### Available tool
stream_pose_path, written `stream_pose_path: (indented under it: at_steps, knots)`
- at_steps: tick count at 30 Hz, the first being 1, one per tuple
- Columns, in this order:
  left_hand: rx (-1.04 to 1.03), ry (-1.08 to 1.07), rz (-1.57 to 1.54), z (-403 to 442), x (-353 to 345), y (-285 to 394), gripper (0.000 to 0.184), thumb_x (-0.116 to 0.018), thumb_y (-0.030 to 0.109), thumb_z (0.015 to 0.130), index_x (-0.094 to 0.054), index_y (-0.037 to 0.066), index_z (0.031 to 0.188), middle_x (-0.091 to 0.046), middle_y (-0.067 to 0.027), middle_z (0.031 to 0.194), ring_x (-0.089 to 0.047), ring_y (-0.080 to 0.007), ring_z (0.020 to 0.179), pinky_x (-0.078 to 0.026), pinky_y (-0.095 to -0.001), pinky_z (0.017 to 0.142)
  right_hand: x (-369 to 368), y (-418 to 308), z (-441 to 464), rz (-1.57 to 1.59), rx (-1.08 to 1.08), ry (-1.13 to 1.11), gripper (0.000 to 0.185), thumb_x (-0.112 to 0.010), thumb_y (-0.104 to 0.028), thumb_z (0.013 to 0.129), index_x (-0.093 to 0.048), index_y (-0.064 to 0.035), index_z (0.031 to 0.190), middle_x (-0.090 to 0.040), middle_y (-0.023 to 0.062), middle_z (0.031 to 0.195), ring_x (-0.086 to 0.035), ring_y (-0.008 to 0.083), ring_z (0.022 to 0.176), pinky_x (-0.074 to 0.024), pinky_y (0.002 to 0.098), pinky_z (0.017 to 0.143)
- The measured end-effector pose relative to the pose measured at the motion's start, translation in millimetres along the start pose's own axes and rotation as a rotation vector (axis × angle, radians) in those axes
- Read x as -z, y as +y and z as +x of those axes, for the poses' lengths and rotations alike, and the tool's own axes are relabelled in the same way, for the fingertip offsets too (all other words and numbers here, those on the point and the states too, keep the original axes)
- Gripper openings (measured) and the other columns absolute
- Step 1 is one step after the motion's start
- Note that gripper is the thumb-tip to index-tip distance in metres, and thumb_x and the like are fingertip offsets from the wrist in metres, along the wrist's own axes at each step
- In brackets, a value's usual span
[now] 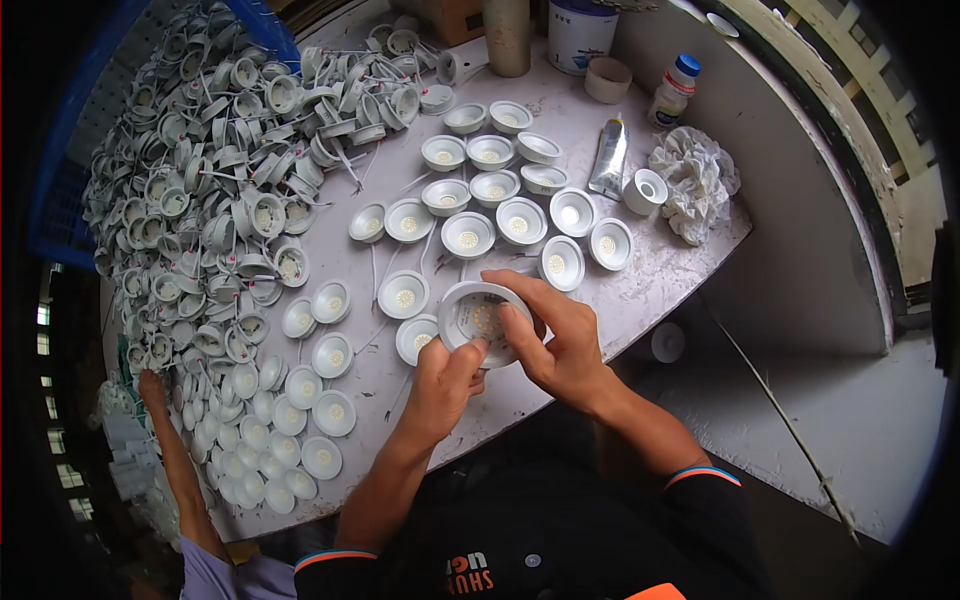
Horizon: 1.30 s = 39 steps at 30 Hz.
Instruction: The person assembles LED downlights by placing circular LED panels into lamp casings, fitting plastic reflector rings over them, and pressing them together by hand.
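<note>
Both hands hold one round white LED downlight housing (462, 312) above the table's front edge, its open side tilted up toward me. My left hand (450, 385) grips the lower rim, thumb pressed inside near the bottom. Around the right side of the housing wraps my right hand (560, 345), its thumb reaching in over the LED board. Close beyond them lie similar lights, such as one LED light (404, 296) and another LED light (415, 338), both face up. The underside of the held housing is hidden.
A big heap of wired housings (230, 180) spills from a blue crate (60, 200) at left. Finished-looking lights (322, 457) cluster at front left. A silver tube (610, 158), crumpled tissue (695, 180) and bottle (674, 90) stand right. A co-worker's arm (175, 450) reaches in.
</note>
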State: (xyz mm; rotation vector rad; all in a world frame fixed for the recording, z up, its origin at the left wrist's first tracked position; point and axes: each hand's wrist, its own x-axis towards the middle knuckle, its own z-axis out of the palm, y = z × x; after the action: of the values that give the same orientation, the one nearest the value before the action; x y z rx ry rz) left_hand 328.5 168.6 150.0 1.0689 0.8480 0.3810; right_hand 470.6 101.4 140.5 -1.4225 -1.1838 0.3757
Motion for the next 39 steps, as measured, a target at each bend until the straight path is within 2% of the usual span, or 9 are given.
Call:
stream_pose_path:
  at_steps: [7,9,10,11,14,17,19,25,39]
  knots:
    - [-0.047,-0.101,0.007,22.0,-10.5,0.2,0.012,-0.048,0.012,0.091,-0.051,0.006,0.081,-0.039,0.0052,0.063,-0.027,-0.0025,0.049,-0.024,-0.0202,0.042,9.3,10.9,2.6,0.022,-0.018,0.072,0.032,-0.06,-0.007,0.09,-0.061,-0.0037,0.122,-0.068,0.0148,0.096,-0.064,0.0222,0.068,-0.0501,0.0308,0.06]
    - [0.011,-0.033,0.021,24.6,-9.0,-3.8,0.011,-0.048,0.012,0.09,-0.05,0.005,0.081,-0.039,0.0045,0.062,-0.028,-0.0035,0.048,-0.025,-0.0209,0.043,21.7,17.5,3.6,0.14,-0.115,-0.077,0.032,-0.058,-0.012,0.092,-0.06,-0.005,0.123,-0.067,0.0149,0.099,-0.065,0.0211,0.075,-0.0501,0.0304,0.067]
    - [-0.002,-0.058,0.019,23.6,-4.4,-6.8,0.011,-0.048,0.012,0.09,-0.05,0.005,0.081,-0.039,0.0045,0.062,-0.028,-0.0035,0.048,-0.025,-0.0209,0.043,34.5,23.0,5.2,0.218,-0.257,-0.162,0.033,-0.053,-0.015,0.096,-0.059,-0.0038,0.126,-0.064,0.0092,0.095,-0.056,0.0108,0.077,-0.0475,0.0258,0.071]
    - [0.053,-0.084,-0.024,21.8,1.8,-10.8,0.011,-0.049,0.012,0.089,-0.051,0.004,0.082,-0.041,0.0028,0.063,-0.03,-0.0043,0.048,-0.026,-0.0215,0.042,46.2,38.4,8.3,0.223,-0.269,-0.085,0.032,-0.052,-0.014,0.096,-0.061,-0.0039,0.125,-0.064,0.0077,0.094,-0.058,0.0114,0.079,-0.0486,0.0257,0.071]
    - [0.137,-0.105,-0.033,15.9,12.8,-11.5,0.014,-0.051,0.014,0.088,-0.054,0.001,0.085,-0.048,-0.0014,0.066,-0.036,-0.0061,0.048,-0.028,-0.0223,0.043,98.7,93.9,32.7,-0.235,-0.04,0.348,0.018,-0.066,-0.009,0.087,-0.069,-0.0027,0.104,-0.067,0.0098,0.087,-0.061,0.0155,0.068,-0.0483,0.0266,0.062]
    - [0.122,-0.124,0.019,15.4,11.3,-12.4,0.021,-0.054,0.018,0.089,-0.056,-0.003,0.093,-0.056,-0.005,0.073,-0.042,-0.0079,0.049,-0.03,-0.0226,0.043,160.1,145.0,54.8,-0.674,-0.155,0.242,0.031,-0.072,-0.022,0.081,-0.069,-0.0057,0.108,-0.067,0.0114,0.101,-0.061,0.0264,0.095,-0.0483,0.0387,0.084]
    - [0.123,-0.105,-0.029,17.2,10.6,-14.9,0.022,-0.054,0.019,0.089,-0.056,-0.002,0.094,-0.056,-0.0042,0.075,-0.042,-0.0082,0.049,-0.03,-0.0223,0.044,184.0,180.5,57.2,-0.878,-0.018,0.133,0.039,-0.074,-0.028,0.078,-0.069,-0.0062,0.11,-0.065,0.0119,0.114,-0.06,0.0286,0.1,-0.0477,0.0396,0.088]
    - [0.128,-0.119,0.004,24.1,11.4,-16.1,0.024,-0.055,0.021,0.09,-0.057,-0.002,0.097,-0.057,-0.0037,0.079,-0.043,-0.0076,0.05,-0.029,-0.0216,0.043,189.9,169.4,69.9,-0.781,-0.252,-0.056,0.044,-0.077,-0.035,0.074,-0.071,-0.0066,0.108,-0.065,0.011,0.122,-0.058,0.0322,0.106,-0.0459,0.0422,0.093]
    - [0.145,-0.157,0.044,25.3,9.1,-16.0,0.025,-0.055,0.018,0.09,-0.058,-0.005,0.099,-0.057,-0.0046,0.08,-0.041,-0.0063,0.05,-0.031,-0.0207,0.043,198.6,180.8,63.3,-0.593,-0.266,0.023,0.029,-0.072,-0.03,0.081,-0.075,-0.0075,0.098,-0.064,0.0154,0.122,-0.061,0.0305,0.106,-0.0466,0.0394,0.094]
